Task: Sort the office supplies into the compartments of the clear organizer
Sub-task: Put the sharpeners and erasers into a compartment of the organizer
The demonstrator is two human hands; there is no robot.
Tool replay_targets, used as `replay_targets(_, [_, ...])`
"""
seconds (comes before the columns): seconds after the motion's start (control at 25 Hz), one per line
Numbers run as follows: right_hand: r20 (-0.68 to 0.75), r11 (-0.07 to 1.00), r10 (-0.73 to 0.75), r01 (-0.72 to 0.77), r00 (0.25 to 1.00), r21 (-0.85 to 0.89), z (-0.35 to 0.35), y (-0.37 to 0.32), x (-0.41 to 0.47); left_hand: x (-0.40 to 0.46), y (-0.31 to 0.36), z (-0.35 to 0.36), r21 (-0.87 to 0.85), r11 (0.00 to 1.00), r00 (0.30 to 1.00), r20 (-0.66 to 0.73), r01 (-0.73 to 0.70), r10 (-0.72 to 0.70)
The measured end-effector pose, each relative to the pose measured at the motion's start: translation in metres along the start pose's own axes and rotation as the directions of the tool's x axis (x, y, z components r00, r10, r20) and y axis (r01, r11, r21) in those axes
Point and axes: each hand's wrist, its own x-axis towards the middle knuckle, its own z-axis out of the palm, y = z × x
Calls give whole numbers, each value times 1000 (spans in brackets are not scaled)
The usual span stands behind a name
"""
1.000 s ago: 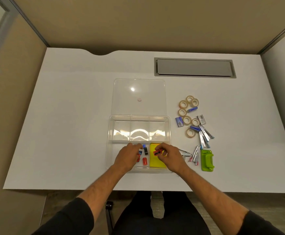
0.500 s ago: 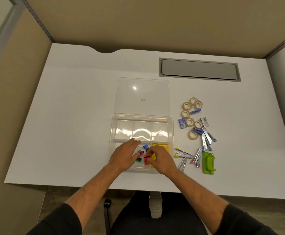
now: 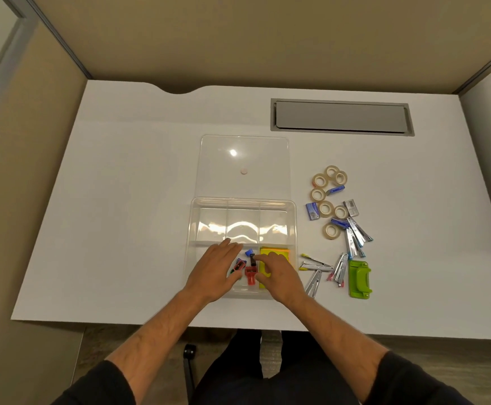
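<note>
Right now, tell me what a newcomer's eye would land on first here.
First, both hands, the left hand and right hand, reaching into the near compartments of the clear organizer, among small colourful sharpeners and beside a yellow sticky-note pad. Next, the unsorted clutter on the white desk to the right: tape rolls farther back and a bright green hole punch nearest.

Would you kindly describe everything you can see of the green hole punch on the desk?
The green hole punch is a small lime-green tool that looks like plastic, with a raised lever on top and darker slots near its ends. It lies flat on the white desk, lengthwise toward the person, right of the clear organizer and outside it. Neither hand touches it. Some metal staple removers lie just to its left; whether they touch it cannot be told.
</note>
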Motion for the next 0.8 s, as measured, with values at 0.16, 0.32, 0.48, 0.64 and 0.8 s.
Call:
replay_targets(0.16, [-90,998,26,-21,996,60,-32,22,-13,23,33,-2,-15,996,996,-25,-91,91])
replay_targets(0.32, [-169,993,89,-75,982,90,-65,42,-26,44,66,3,-16,986,986,0,-167,167])
replay_targets(0.48, [-222,984,152,-125,963,130,-93,66,-35,63,95,7,30,964,963,-41,-264,265])
replay_targets(0.64, [-253,974,203,-170,946,148,-113,89,-42,81,122,12,40,960,959,-59,-275,277])
replay_targets(0.8, [-296,976,215,-190,931,110,-130,108,-41,101,140,13,39,972,972,-14,-233,233])
